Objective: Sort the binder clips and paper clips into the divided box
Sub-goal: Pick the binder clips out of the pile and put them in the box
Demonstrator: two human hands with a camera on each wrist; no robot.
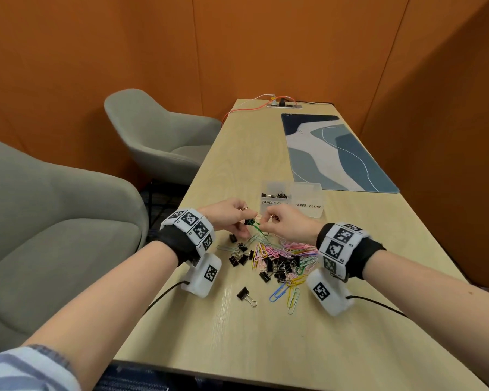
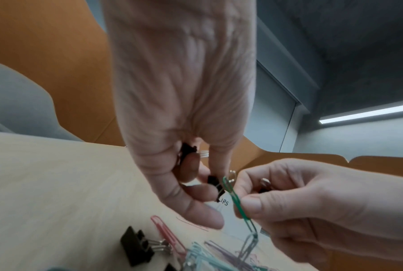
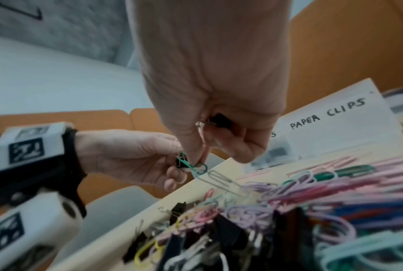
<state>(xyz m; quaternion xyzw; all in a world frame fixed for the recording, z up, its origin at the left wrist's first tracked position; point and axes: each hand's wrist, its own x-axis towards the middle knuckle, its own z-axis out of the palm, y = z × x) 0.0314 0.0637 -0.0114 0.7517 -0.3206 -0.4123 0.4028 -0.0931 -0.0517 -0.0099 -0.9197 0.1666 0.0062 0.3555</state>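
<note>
We are pinching a small black binder clip [image 1: 248, 222] in our left hand [image 1: 232, 218] while our right hand [image 1: 284, 221] is pinching a green paper clip [image 2: 236, 199] that is hooked through the binder clip's wire handle, so both grips are clamped, each on its own piece. We are holding the pair up off the counter [image 1: 266, 328], most likely so the two can be pulled apart before either goes into the box. A pale paper clip is dangling from the green one's lower end, and more clips are tucked in both palms: a black binder clip [image 2: 188, 150] in the left, another [image 3: 221, 119] in the right, probably to save trips. The mixed pile [image 1: 277, 258] of coloured paper clips and black binder clips is lying at six o'clock from our hands. The divided box [image 1: 308, 201] is sitting at one o'clock just beyond them, with binder clips already in its left compartment, labelled for them; the right one, labelled PAPER CLIPS, is looking unfilled from the head view. One stray binder clip [image 1: 246, 296] is lying apart from the pile, nearer to us.
</note>
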